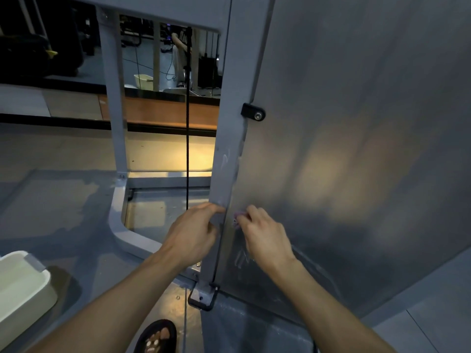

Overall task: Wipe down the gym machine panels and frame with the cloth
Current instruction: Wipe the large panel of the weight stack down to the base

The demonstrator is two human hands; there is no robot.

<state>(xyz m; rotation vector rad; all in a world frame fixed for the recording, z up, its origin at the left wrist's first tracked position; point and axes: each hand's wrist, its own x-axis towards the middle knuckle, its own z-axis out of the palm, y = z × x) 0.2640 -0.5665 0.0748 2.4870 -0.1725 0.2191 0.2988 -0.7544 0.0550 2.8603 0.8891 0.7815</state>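
A large grey metal panel [356, 149] of the gym machine fills the right side, joined to an upright grey frame post [229, 123]. My right hand [265, 238] grips a small purple cloth [237, 217], mostly hidden in the fingers, against the panel's lower left edge. Just left of it, my left hand [193, 233] touches the post with its curled fingertips. White smears mark the post and the panel near the cloth.
A black cable [188, 123] runs vertically left of the post. A second frame post [114, 110] curves into a base rail. A white tub [23, 286] sits at lower left. My sandalled foot [156, 337] stands by the black base bracket [204, 296].
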